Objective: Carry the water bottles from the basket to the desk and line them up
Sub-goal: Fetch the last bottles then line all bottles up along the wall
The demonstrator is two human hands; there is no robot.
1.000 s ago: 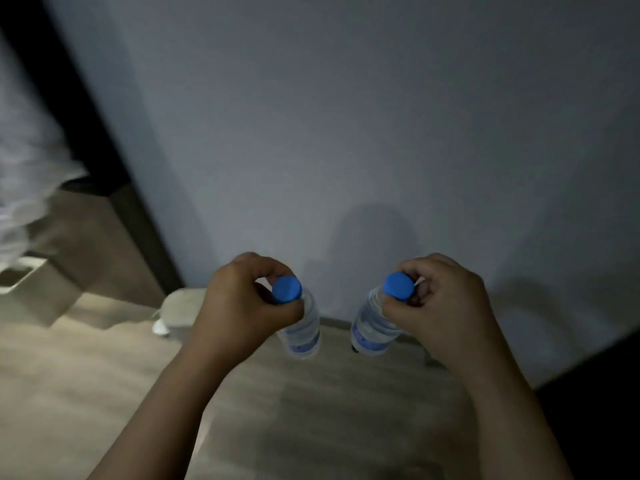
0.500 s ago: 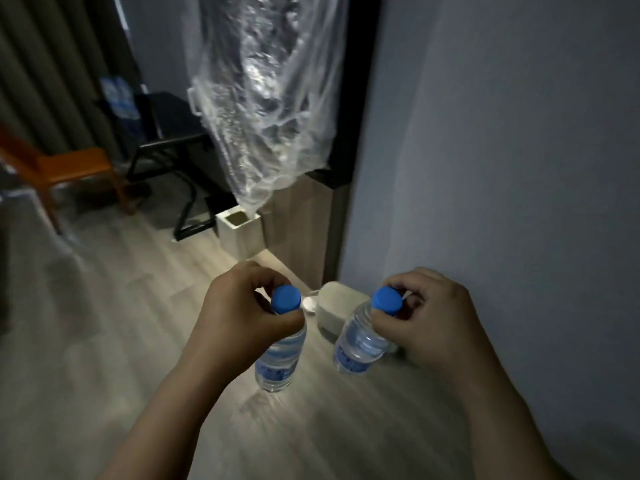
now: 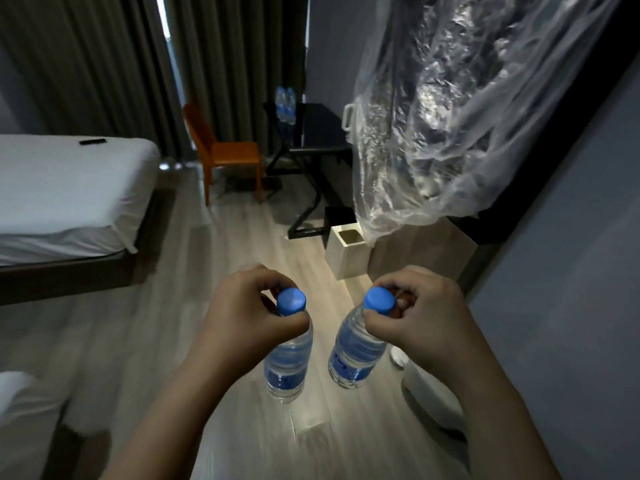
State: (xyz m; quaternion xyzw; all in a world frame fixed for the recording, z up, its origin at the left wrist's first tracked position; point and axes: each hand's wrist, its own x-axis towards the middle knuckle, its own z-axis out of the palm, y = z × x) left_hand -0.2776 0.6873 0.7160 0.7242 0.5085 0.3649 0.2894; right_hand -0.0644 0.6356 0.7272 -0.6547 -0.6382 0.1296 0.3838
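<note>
Hands are gripping bottles by the necks: left hand (image 3: 242,317) grasping left bottle (image 3: 289,365), right hand (image 3: 426,323) grasping right bottle (image 3: 356,355), near each other.

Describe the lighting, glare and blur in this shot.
Head view: dim room, one bright patch on the floor by the white bin; glare streaks the hanging plastic sheet; far bottles on the desk look soft; edges bend from the wide lens.
</note>
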